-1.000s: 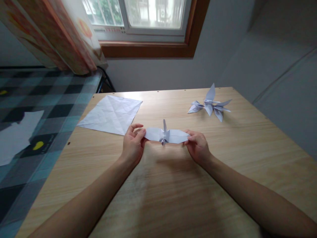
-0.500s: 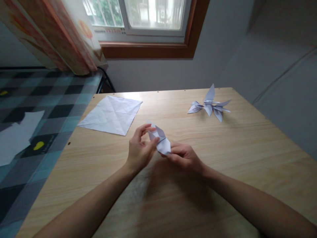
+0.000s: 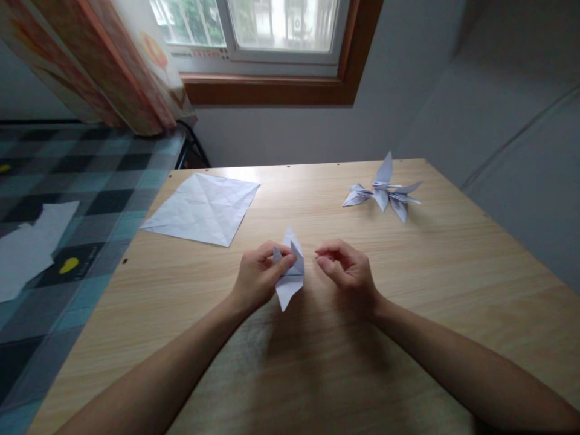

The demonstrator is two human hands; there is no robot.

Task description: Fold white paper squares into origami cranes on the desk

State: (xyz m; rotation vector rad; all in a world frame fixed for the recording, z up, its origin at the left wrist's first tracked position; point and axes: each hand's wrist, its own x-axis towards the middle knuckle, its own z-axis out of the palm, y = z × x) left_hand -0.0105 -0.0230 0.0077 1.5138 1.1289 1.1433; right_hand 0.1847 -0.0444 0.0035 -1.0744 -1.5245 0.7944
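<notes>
Between the thumb and fingers of my left hand [image 3: 261, 273] is a small piece of folded white paper [image 3: 290, 289], held above the table with one pointed end towards me and another pointing away. Several flaps stand up from its middle, close to my thumb. To the right of the paper, and apart from it, is my right hand [image 3: 347, 269]. Its fingers are curled, with a small gap between thumb and forefinger and nothing visible in them.
A creased white paper sheet [image 3: 203, 208] lies flat at the table's back left. Several folded white paper shapes [image 3: 383, 190] are bunched at the back right of the wooden table [image 3: 430, 350]. Left of it, torn white paper [image 3: 31, 248] rests on a checked cloth [image 3: 122, 187].
My right hand has let go of the folded paper and moved a little to the right. In my left hand the paper has turned, so its near point now faces me.
</notes>
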